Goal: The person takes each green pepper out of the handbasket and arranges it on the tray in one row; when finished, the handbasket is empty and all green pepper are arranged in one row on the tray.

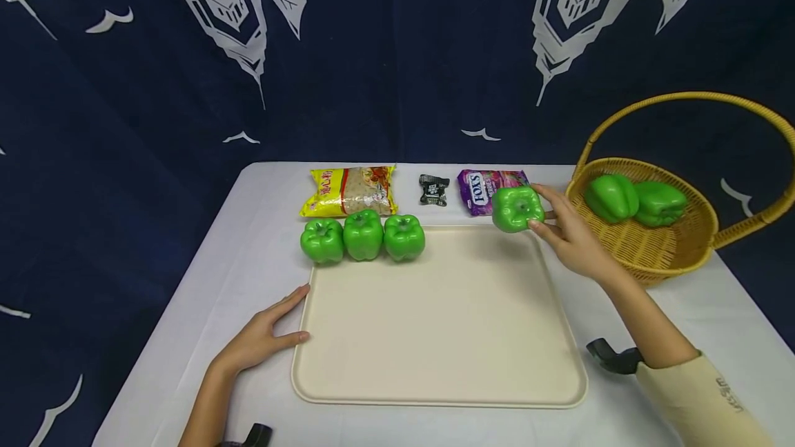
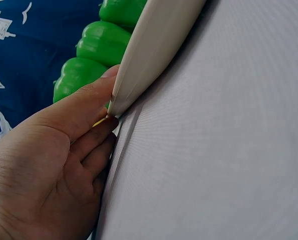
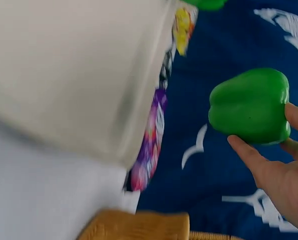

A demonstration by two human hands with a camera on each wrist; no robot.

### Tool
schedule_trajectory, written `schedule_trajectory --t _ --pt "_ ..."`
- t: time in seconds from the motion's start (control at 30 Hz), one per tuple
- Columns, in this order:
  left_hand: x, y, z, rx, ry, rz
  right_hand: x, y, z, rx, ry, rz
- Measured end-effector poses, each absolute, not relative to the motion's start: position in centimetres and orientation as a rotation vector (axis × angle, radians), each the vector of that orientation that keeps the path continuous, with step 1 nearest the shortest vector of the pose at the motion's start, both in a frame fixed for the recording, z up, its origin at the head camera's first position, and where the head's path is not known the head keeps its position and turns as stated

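Note:
My right hand [image 1: 568, 233] pinches a green bell pepper [image 1: 517, 210] between thumb and fingers, held up over the tray's far right corner. The right wrist view shows the same bell pepper [image 3: 250, 106] at the fingertips. At the left rim of the cream tray [image 1: 435, 323], my left hand [image 1: 263, 336] rests with thumb and fingers spread, fingertips touching the edge. In the left wrist view the thumb of that hand [image 2: 53, 150] lies against the tray rim [image 2: 149, 50]. Three more green peppers [image 1: 363, 234] stand in a row along the tray's far left edge.
A wicker basket [image 1: 658, 261] with a tall handle stands at the right, two green peppers [image 1: 611, 197] inside. Behind the tray lie a yellow snack bag [image 1: 354, 192], a small black packet [image 1: 433, 190] and a purple candy bag [image 1: 481, 188]. A dark patterned curtain [image 1: 397, 88] hangs behind.

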State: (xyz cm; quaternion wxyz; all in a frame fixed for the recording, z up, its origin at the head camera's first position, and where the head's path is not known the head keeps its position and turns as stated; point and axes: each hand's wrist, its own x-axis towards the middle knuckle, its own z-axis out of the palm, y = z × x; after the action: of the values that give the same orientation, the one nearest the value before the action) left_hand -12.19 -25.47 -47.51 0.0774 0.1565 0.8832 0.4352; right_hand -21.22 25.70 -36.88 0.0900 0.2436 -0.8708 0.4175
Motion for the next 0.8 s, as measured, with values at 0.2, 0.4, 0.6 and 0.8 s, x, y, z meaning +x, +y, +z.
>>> schedule_trajectory --t 0.2,0.4,0.6,0.8 --pt "-12.1 -25.5 -47.5 0.497 2.649 1.310 -21.6 23.1 -37.6 0.777 -2.633 1.311" --pt "-12.2 -25.4 -47.5 0.490 2.643 1.337 -21.7 21.2 -38.2 0.827 -2.634 1.291" --pt "-12.1 -25.4 -47.5 0.481 2.650 1.330 -21.8 19.7 -38.7 0.845 -2.679 1.284" --pt "-12.1 -25.4 -47.3 0.501 2.643 1.336 -22.1 18.9 -39.3 0.804 -2.762 1.307"
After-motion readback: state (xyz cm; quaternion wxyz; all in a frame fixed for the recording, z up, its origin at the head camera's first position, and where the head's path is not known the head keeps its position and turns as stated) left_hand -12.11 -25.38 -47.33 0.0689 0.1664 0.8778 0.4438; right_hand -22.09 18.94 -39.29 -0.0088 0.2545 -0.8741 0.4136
